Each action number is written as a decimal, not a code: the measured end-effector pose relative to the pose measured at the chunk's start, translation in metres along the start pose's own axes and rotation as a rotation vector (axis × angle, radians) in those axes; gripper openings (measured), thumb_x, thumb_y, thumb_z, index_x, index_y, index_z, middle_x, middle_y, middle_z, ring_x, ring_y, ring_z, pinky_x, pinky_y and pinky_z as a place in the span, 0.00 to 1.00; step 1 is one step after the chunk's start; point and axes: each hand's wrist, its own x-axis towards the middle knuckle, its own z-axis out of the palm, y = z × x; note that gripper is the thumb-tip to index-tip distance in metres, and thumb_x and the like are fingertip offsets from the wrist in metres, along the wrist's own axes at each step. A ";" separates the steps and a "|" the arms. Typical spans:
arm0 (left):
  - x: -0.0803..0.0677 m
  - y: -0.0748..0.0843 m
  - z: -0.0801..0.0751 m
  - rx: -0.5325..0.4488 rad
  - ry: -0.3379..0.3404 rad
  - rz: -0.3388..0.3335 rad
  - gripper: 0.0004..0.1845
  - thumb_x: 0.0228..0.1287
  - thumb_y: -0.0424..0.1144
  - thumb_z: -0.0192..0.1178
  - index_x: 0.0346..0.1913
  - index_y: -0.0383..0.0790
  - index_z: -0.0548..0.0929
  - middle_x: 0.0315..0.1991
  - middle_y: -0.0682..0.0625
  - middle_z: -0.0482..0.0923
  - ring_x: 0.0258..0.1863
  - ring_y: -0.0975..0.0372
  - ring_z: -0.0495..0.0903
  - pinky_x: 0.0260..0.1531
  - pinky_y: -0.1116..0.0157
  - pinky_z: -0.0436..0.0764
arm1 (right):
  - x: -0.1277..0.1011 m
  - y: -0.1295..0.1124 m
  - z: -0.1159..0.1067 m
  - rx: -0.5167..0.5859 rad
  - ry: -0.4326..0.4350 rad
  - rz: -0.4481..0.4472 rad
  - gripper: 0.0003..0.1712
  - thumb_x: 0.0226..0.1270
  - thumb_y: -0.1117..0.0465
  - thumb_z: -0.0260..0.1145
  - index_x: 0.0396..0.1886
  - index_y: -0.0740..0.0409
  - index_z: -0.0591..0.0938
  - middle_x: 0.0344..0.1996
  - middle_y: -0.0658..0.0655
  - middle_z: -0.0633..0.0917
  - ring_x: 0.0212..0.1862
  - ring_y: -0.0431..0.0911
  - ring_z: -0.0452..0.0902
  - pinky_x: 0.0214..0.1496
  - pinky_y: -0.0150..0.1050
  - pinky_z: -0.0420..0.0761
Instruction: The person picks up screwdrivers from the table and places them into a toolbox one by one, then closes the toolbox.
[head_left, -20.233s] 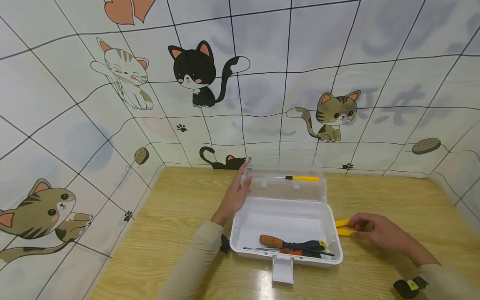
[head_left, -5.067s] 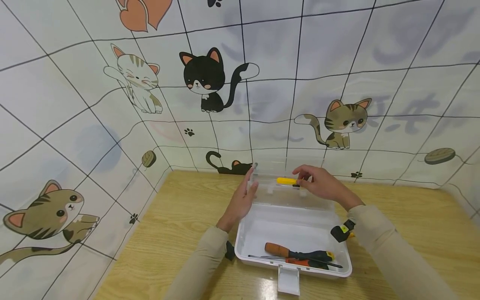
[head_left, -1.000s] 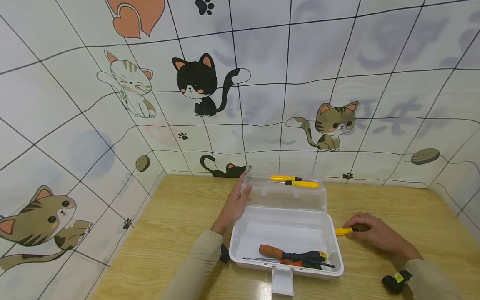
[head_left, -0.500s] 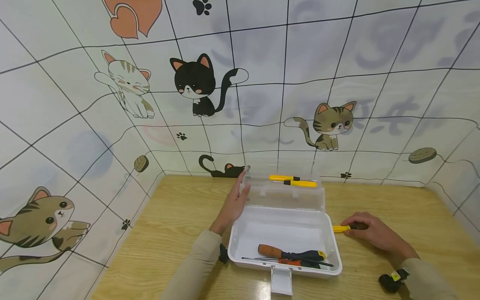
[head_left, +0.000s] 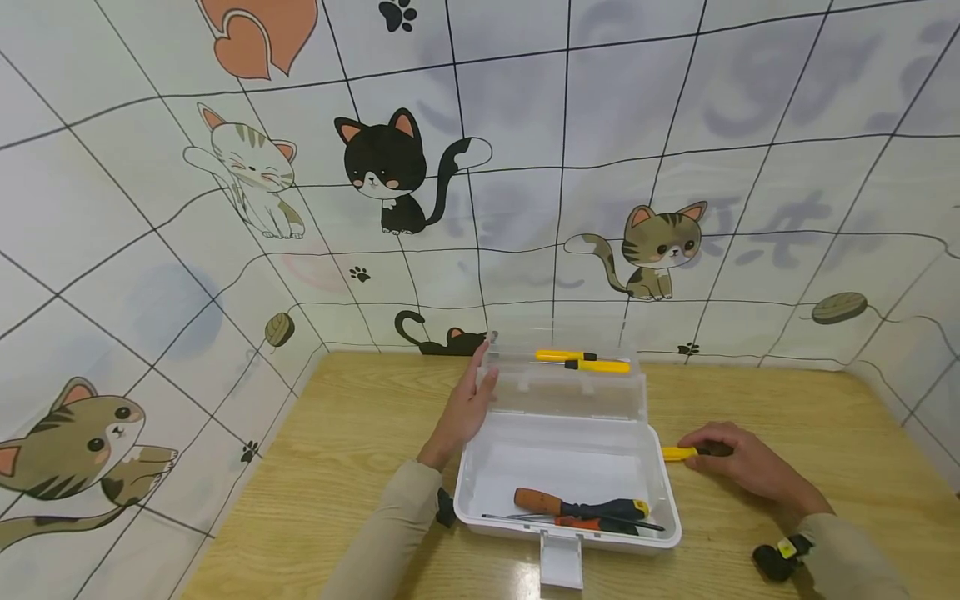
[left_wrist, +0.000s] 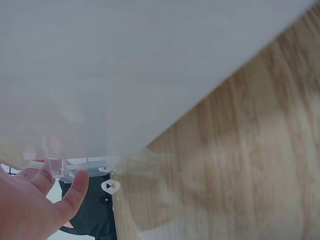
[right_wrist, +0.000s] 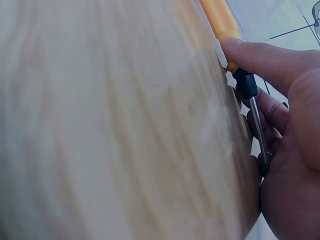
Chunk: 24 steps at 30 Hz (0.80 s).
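A white toolbox [head_left: 555, 467] stands with its clear lid [head_left: 525, 400] raised. My left hand [head_left: 461, 421] holds the lid's left edge, thumb in front and fingers behind; the left wrist view shows the same hand [left_wrist: 35, 205] at the lid's corner. To the right of the box, my right hand [head_left: 742, 462] pinches a yellow-handled screwdriver [head_left: 678, 454] near its black collar. In the right wrist view its thin shaft [right_wrist: 258, 122] runs back under the palm. Two more yellow-handled screwdrivers [head_left: 600, 367] lie in the lid.
Inside the box, near its front wall, lie a screwdriver with a brown and black handle [head_left: 540, 502] and a red and black handled tool [head_left: 577, 523]. The white latch [head_left: 561, 562] hangs down in front. A cat-patterned wall covering [head_left: 525, 208] rises behind the wooden table [head_left: 360, 417].
Twenty seconds ago one yellow screwdriver lay in the lid; a second was put there by my right hand about five seconds ago. That hand has since returned beside the box, to another yellow-handled screwdriver.
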 end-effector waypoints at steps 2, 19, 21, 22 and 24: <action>0.000 0.000 0.000 0.000 0.003 0.000 0.35 0.76 0.63 0.41 0.80 0.62 0.47 0.79 0.53 0.51 0.48 0.51 0.84 0.59 0.44 0.73 | 0.001 0.000 0.000 0.000 -0.001 0.000 0.11 0.66 0.53 0.70 0.47 0.42 0.86 0.45 0.46 0.84 0.46 0.32 0.73 0.48 0.34 0.74; 0.000 -0.003 0.000 -0.029 -0.009 0.016 0.33 0.77 0.62 0.41 0.79 0.68 0.46 0.79 0.52 0.50 0.49 0.51 0.83 0.61 0.44 0.72 | 0.003 0.001 0.002 -0.010 0.006 0.059 0.13 0.66 0.49 0.70 0.48 0.43 0.86 0.49 0.50 0.84 0.48 0.30 0.73 0.49 0.32 0.76; 0.001 -0.003 0.000 -0.033 -0.009 0.016 0.31 0.76 0.62 0.41 0.77 0.72 0.46 0.79 0.53 0.50 0.49 0.52 0.83 0.61 0.45 0.72 | 0.003 0.000 0.002 -0.020 0.003 0.086 0.14 0.65 0.47 0.70 0.48 0.43 0.86 0.50 0.50 0.83 0.48 0.30 0.73 0.49 0.33 0.76; 0.001 -0.003 0.000 -0.033 -0.008 0.017 0.31 0.76 0.62 0.41 0.77 0.74 0.46 0.79 0.53 0.50 0.49 0.52 0.83 0.61 0.45 0.72 | 0.003 -0.001 0.002 -0.026 0.001 0.099 0.14 0.65 0.46 0.70 0.48 0.43 0.86 0.50 0.51 0.83 0.48 0.31 0.73 0.50 0.34 0.76; 0.000 -0.003 -0.001 -0.032 -0.005 0.024 0.31 0.77 0.62 0.41 0.77 0.74 0.46 0.79 0.53 0.50 0.49 0.52 0.83 0.61 0.45 0.72 | 0.003 -0.003 0.001 -0.030 0.000 0.126 0.16 0.65 0.45 0.69 0.49 0.44 0.85 0.51 0.52 0.82 0.47 0.32 0.72 0.50 0.36 0.76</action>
